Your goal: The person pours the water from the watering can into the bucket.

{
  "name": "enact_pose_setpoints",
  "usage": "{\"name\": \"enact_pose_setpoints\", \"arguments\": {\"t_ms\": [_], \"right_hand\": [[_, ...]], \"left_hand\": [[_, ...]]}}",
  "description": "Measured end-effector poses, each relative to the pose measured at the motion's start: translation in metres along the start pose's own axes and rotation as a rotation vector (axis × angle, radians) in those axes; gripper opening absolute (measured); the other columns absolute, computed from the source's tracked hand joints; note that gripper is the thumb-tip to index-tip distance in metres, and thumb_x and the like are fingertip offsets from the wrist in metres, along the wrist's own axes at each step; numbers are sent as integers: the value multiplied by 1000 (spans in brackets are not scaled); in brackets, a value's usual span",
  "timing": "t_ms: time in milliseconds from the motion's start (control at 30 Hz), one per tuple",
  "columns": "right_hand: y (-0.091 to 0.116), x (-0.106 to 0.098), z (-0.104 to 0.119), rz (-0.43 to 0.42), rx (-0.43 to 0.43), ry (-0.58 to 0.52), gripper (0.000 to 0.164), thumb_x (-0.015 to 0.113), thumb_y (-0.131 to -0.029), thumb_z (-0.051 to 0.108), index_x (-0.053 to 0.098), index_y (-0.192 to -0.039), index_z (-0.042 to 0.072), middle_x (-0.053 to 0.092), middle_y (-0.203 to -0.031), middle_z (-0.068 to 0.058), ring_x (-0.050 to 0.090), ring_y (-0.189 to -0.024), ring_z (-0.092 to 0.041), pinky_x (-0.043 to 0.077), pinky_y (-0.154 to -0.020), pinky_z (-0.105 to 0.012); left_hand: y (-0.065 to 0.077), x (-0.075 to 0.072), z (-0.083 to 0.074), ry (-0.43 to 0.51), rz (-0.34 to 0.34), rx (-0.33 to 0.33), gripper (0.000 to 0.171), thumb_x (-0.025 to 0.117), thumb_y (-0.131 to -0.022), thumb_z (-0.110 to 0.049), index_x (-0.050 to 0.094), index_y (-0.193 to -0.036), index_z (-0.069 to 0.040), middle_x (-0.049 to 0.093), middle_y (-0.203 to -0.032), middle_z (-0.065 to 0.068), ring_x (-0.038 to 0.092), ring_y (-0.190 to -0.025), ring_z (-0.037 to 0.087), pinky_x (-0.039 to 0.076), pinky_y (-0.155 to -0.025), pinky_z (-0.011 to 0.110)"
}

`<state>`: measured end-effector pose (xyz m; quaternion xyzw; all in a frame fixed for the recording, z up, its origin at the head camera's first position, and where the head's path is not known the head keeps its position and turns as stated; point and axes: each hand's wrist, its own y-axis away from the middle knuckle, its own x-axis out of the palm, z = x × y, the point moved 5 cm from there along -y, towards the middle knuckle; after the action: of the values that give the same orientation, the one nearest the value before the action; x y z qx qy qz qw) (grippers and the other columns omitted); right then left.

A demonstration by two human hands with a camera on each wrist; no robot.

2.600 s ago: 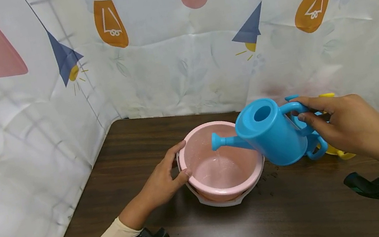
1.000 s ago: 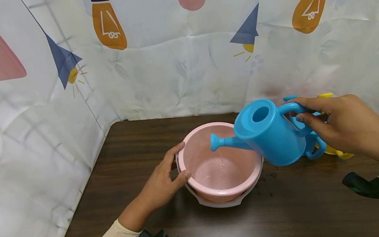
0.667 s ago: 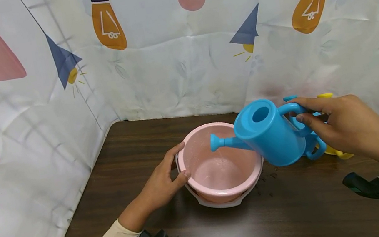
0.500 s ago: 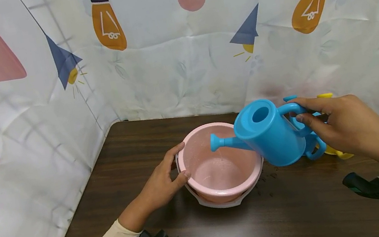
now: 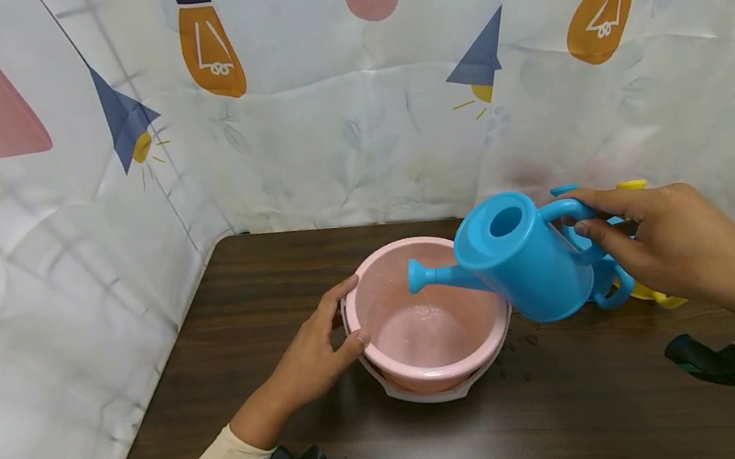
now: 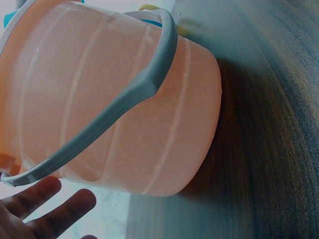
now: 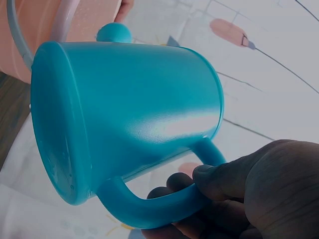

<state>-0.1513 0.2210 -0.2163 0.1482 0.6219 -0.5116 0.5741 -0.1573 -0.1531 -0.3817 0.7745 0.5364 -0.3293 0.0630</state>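
In the head view, a pink bucket stands on the dark wooden table. My left hand rests at its left rim, thumb and index fingertip on the edge. Other fingers extend straight beside the wall in the left wrist view. The bucket's grey handle hangs down along its side. My right hand holds a blue watering can by its handle, thumb on top and fingers curled beneath. The can tilts left, its spout over the bucket, with a thin trickle of water below the tip.
Behind the held can and right hand, another blue watering can and a yellow one stand partly hidden at the table's right. Water drops dot the tabletop right of the bucket. A printed white curtain borders the back and left.
Both hands, the bucket and the tilted watering can keep almost the same place. The trickle under the spout shows throughout; the head view has shifted only slightly since the first frame.
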Motion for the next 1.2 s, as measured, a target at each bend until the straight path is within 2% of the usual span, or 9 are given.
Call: {"name": "enact_pose_setpoints", "arguments": {"t_ms": [100, 267, 433, 767, 1200], "right_hand": [[0, 0, 0, -2, -4, 0, 47, 79, -84, -1, 67, -130, -5, 72, -108, -26, 65, -64, -25, 42, -50, -31], [0, 0, 1, -19, -23, -3, 48, 79, -83, -4, 68, -129, -4, 74, -104, -23, 69, -67, -30, 47, -53, -34], [0, -1, 1, -27, -25, -10, 48, 80, -82, -4, 68, -129, -4, 73, -108, -23, 72, -71, -33, 51, -54, -36], [0, 0, 1, -17, -23, -3, 48, 80, -82, -3, 68, -129, -4, 74, -106, -23, 72, -70, -32, 50, -53, -35], [-1, 0, 0, -7, -9, -2, 48, 80, -83, -2, 68, -130, -3, 73, -108, -23, 72, -69, -32, 50, -53, -35]], "left_hand": [[0, 0, 0, 3, 4, -1, 74, 56, -100, -54, 25, -161, -28, 47, -151, 12, 59, -125, 27, 50, -95, 51], [-1, 0, 0, 3, 6, 2, 73, 57, -100, -52, 25, -162, -27, 48, -150, 12, 59, -125, 27, 50, -95, 50], [-1, 0, 0, -8, 4, 6, 71, 59, -101, -47, 26, -161, -26, 49, -148, 12, 60, -124, 26, 50, -96, 50], [0, 0, 0, 0, 6, -2, 73, 57, -101, -52, 26, -161, -26, 47, -150, 13, 59, -125, 29, 49, -96, 56], [0, 0, -1, -5, 8, -5, 73, 57, -101, -52, 25, -161, -26, 49, -148, 12, 59, -125, 27, 50, -95, 50]]}}
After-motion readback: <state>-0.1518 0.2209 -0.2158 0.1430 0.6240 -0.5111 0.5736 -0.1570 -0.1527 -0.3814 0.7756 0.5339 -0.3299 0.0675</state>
